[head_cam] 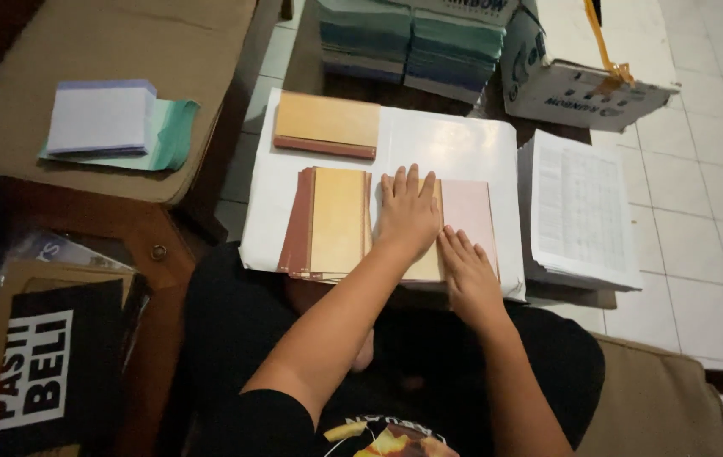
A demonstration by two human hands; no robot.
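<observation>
Far to the left of both hands, a small stack of white and green paper (pixel 116 127) lies on a brown cushion (pixel 90 51). The left hand (pixel 409 211) rests flat, fingers spread and gripping nothing, on a fanned pile of tan and brown covers (pixel 332 222) whose bulk lies just left of it, with a closed tan booklet (pixel 326 124) above. Touching it on the right, the right hand (pixel 468 271) presses open-palmed on the pale pink sheet (pixel 469 211); printed sheets (pixel 581 207) lie further right.

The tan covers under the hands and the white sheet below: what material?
Tan covers: apparently thin card or stiff paper, matte, with flat crisp edges. White sheet: likely glossy coated paper or plastic film, since it reflects light. Both hands, left hand and right hand, press flat.
</observation>
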